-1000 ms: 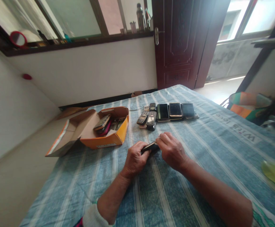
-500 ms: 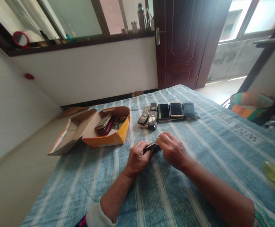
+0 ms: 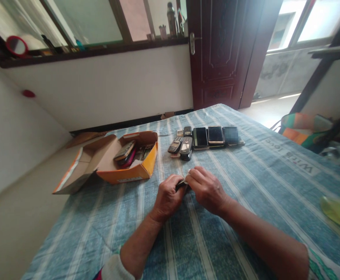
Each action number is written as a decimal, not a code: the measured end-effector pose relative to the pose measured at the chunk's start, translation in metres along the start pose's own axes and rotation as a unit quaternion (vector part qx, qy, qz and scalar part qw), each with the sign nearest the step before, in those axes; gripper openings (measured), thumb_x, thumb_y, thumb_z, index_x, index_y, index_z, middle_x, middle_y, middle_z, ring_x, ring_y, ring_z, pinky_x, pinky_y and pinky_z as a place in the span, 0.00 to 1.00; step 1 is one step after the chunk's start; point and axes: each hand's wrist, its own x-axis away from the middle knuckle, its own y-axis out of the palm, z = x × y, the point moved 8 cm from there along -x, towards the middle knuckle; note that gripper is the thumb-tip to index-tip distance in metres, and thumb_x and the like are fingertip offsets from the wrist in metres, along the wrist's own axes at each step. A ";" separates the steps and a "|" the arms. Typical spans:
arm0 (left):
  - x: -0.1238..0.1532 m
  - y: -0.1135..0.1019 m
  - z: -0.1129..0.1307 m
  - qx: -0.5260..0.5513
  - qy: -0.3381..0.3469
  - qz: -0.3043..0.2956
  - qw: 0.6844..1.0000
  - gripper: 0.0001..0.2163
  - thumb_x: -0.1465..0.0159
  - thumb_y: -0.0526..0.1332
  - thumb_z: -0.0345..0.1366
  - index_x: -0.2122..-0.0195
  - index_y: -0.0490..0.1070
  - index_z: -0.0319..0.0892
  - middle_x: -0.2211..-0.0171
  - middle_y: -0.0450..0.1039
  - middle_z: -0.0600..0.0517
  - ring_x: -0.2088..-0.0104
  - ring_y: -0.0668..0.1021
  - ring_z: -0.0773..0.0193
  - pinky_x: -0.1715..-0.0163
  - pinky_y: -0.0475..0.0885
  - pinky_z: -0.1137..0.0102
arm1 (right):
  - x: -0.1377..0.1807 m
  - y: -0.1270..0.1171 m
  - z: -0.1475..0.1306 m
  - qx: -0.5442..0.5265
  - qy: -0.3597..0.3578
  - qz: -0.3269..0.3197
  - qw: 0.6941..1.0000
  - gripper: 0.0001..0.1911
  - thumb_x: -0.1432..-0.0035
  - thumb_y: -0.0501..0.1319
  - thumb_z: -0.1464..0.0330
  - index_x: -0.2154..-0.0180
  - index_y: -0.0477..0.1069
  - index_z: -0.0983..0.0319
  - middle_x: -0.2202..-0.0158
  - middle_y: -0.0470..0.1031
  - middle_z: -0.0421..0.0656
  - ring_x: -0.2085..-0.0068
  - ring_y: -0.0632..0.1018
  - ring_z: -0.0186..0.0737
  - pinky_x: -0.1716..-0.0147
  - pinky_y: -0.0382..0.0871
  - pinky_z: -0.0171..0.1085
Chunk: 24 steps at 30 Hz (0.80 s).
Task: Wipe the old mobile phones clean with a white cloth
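A dark mobile phone (image 3: 180, 184) is gripped in my left hand (image 3: 167, 197), thumb along its upper side, at the middle of the bed cover. My right hand (image 3: 206, 189) is closed around a crumpled white tissue (image 3: 186, 181) and presses it against the phone's right part. Most of the phone is hidden by my fingers. Just beyond my hands lie older keypad phones (image 3: 186, 147). To their right, touchscreen phones (image 3: 200, 137) lie in a row, some on top of other flat items.
At left an open orange cardboard box (image 3: 129, 177) holds several phones, its lid flap (image 3: 80, 167) folded out. The blue striped cover (image 3: 123, 229) spreads beneath everything. A yellow-green translucent item (image 3: 337, 210) lies at the right edge. A dark red door (image 3: 219, 58) stands behind.
My right hand has slid left along the phone, toward my left hand, covering more of it. The whole view has shifted slightly; the box and the laid-out phones stay in place.
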 end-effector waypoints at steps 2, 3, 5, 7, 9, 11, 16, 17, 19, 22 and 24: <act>0.000 0.000 0.000 -0.007 -0.001 0.000 1.000 0.04 0.40 0.58 0.29 0.68 0.72 0.40 0.71 0.73 0.51 0.69 0.75 0.64 0.67 0.70 0.71 | 0.002 -0.002 0.014 -0.015 0.028 0.008 0.999 0.17 0.34 0.48 0.75 0.72 0.70 0.63 0.70 0.69 0.46 0.63 0.69 0.42 0.63 0.66 0.38; 0.000 0.000 0.000 -0.012 -0.002 -0.001 1.000 0.03 0.40 0.58 0.29 0.68 0.72 0.40 0.71 0.73 0.51 0.69 0.75 0.64 0.67 0.70 0.71 | 0.004 -0.003 0.022 -0.024 0.045 0.015 0.999 0.17 0.35 0.48 0.76 0.72 0.71 0.63 0.70 0.70 0.46 0.63 0.69 0.42 0.62 0.66 0.38; -0.001 0.000 0.001 -0.020 -0.004 -0.002 1.000 0.03 0.41 0.59 0.28 0.68 0.72 0.40 0.71 0.73 0.51 0.69 0.76 0.63 0.67 0.70 0.71 | 0.009 -0.005 0.039 -0.046 0.083 0.036 0.995 0.15 0.37 0.49 0.77 0.71 0.72 0.62 0.68 0.72 0.46 0.62 0.71 0.42 0.61 0.67 0.38; -0.001 -0.001 0.002 -0.024 -0.006 -0.001 1.000 0.03 0.41 0.59 0.28 0.68 0.72 0.40 0.70 0.74 0.51 0.69 0.76 0.63 0.67 0.70 0.71 | 0.014 -0.005 0.054 -0.079 0.128 0.062 0.987 0.15 0.39 0.50 0.78 0.69 0.73 0.62 0.67 0.74 0.46 0.62 0.73 0.41 0.61 0.67 0.37; -0.002 -0.001 0.003 -0.027 -0.005 -0.001 1.000 0.03 0.41 0.59 0.28 0.69 0.72 0.40 0.70 0.74 0.51 0.69 0.76 0.63 0.67 0.70 0.71 | 0.019 -0.003 0.069 -0.118 0.181 0.076 0.973 0.15 0.43 0.51 0.79 0.68 0.75 0.62 0.67 0.75 0.45 0.64 0.75 0.40 0.62 0.68 0.36; -0.002 -0.002 0.003 -0.028 -0.004 -0.002 1.000 0.03 0.41 0.59 0.28 0.69 0.72 0.40 0.70 0.74 0.51 0.69 0.76 0.63 0.67 0.70 0.71 | 0.024 0.001 0.081 -0.155 0.238 0.072 0.956 0.14 0.46 0.53 0.79 0.68 0.76 0.61 0.68 0.77 0.44 0.66 0.76 0.38 0.64 0.68 0.35; -0.002 -0.002 0.004 -0.028 -0.002 0.001 1.000 0.03 0.41 0.59 0.29 0.70 0.72 0.40 0.71 0.74 0.50 0.70 0.76 0.63 0.68 0.70 0.71 | 0.033 0.011 0.101 -0.242 0.363 0.043 0.899 0.13 0.50 0.56 0.74 0.69 0.79 0.61 0.71 0.79 0.41 0.67 0.77 0.39 0.65 0.68 0.34; -0.002 -0.002 0.004 -0.028 -0.001 0.002 1.000 0.03 0.41 0.59 0.29 0.70 0.72 0.40 0.71 0.74 0.50 0.70 0.76 0.63 0.68 0.70 0.71 | 0.035 0.013 0.103 -0.254 0.382 0.039 0.888 0.13 0.51 0.56 0.74 0.69 0.79 0.61 0.71 0.79 0.40 0.68 0.77 0.39 0.66 0.67 0.34; -0.002 -0.002 0.004 -0.027 0.000 0.002 1.000 0.03 0.41 0.59 0.29 0.70 0.72 0.40 0.71 0.74 0.50 0.70 0.76 0.63 0.68 0.70 0.71 | 0.037 0.015 0.106 -0.266 0.409 0.026 0.873 0.14 0.52 0.55 0.73 0.69 0.79 0.61 0.73 0.79 0.39 0.68 0.76 0.39 0.67 0.67 0.34; -0.003 -0.002 0.004 -0.025 0.000 0.001 1.000 0.03 0.41 0.59 0.29 0.70 0.72 0.40 0.71 0.74 0.51 0.70 0.76 0.63 0.68 0.70 0.71 | 0.038 0.018 0.107 -0.262 0.416 0.007 0.871 0.16 0.53 0.54 0.74 0.69 0.80 0.60 0.75 0.77 0.38 0.69 0.76 0.39 0.68 0.66 0.34; -0.003 -0.002 0.003 -0.025 -0.002 -0.001 1.000 0.03 0.41 0.59 0.29 0.70 0.72 0.40 0.71 0.74 0.51 0.70 0.76 0.63 0.68 0.70 0.71 | 0.038 0.019 0.108 -0.252 0.415 0.001 0.874 0.16 0.53 0.53 0.75 0.70 0.79 0.60 0.75 0.77 0.37 0.69 0.76 0.38 0.68 0.65 0.34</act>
